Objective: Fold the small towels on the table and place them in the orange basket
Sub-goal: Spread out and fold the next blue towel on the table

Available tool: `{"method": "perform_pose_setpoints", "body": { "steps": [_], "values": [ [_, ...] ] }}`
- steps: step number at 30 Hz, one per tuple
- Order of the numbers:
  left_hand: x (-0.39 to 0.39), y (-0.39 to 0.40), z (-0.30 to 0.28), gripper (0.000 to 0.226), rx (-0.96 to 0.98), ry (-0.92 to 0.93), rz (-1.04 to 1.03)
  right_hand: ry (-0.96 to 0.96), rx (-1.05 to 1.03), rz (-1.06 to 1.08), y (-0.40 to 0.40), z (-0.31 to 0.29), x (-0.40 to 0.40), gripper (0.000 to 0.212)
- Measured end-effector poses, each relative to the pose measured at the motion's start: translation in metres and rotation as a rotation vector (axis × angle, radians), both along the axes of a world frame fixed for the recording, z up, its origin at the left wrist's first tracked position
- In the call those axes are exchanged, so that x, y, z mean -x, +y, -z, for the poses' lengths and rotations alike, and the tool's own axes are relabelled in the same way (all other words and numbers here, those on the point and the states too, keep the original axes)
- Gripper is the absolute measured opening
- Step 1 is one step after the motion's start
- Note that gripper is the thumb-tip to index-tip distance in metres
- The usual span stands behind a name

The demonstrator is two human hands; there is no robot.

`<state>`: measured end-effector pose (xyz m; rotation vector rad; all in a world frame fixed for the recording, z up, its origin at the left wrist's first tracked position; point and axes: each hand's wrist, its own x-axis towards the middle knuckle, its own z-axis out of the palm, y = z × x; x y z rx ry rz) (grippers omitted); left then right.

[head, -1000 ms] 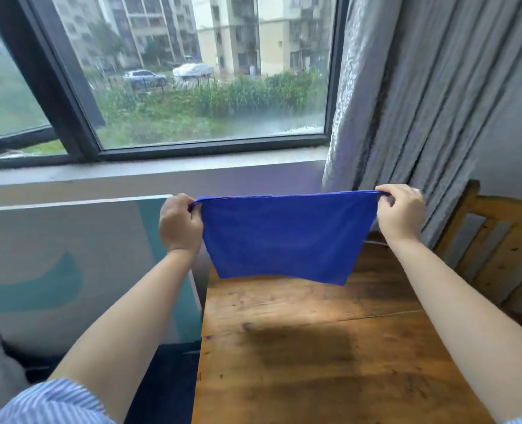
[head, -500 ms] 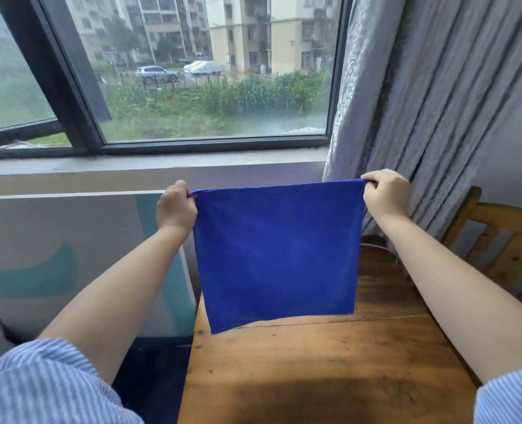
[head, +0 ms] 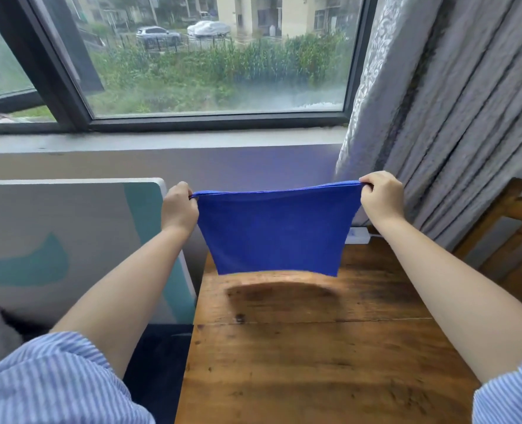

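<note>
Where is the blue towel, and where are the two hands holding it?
blue towel (head: pixel 276 234), head view, middle of the hanging cloth.
left hand (head: pixel 178 209), head view, back of the hand pinching the top corner.
right hand (head: pixel 381 197), head view, back of the hand pinching the other top corner.

We stretch both arms forward, bare below rolled striped sleeves. Our left hand (head: pixel 178 206) and right hand (head: pixel 379 197) are raised level and well apart, fingers curled, each pinching a top corner of the blue towel (head: pixel 276 231).
</note>
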<state>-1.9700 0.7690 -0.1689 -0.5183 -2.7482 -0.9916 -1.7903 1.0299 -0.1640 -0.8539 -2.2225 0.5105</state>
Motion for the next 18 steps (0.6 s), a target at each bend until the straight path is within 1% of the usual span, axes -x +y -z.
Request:
{"method": "perform_pose_setpoints", "body": {
  "steps": [2,5,8,9,10,11,13,15,18],
  "values": [
    [0.003,-0.008,0.014,0.016,0.037,-0.001,0.032,-0.037,-0.001,-0.026,-0.002,0.01,-0.004,0.029],
    [-0.002,-0.024,0.039,0.015,0.121,-0.021,0.106,-0.16,-0.023,-0.064,-0.006,0.035,-0.02,0.026],
    [-0.017,-0.042,0.072,0.009,0.273,-0.088,0.209,-0.302,0.002,-0.088,-0.016,0.07,-0.042,0.028],
    [-0.022,-0.048,0.084,0.006,0.342,-0.117,0.268,-0.381,0.014,-0.105,-0.02,0.081,-0.05,0.031],
    [-0.028,-0.054,0.095,0.013,0.415,-0.154,0.333,-0.488,0.029,-0.138,-0.023,0.091,-0.059,0.033],
    [-0.036,-0.061,0.108,0.025,0.491,-0.197,0.402,-0.604,0.036,-0.188,-0.028,0.105,-0.07,0.032],
    [-0.051,-0.072,0.129,0.043,0.642,-0.281,0.541,-0.843,0.059,-0.282,-0.037,0.128,-0.091,0.024],
    [-0.069,-0.083,0.152,0.047,0.804,-0.317,0.637,-1.002,0.083,-0.362,-0.051,0.154,-0.114,0.022],
    [-0.096,-0.1,0.187,0.043,1.049,-0.333,0.74,-1.184,0.086,-0.441,-0.081,0.191,-0.149,0.023]
  ]
}}
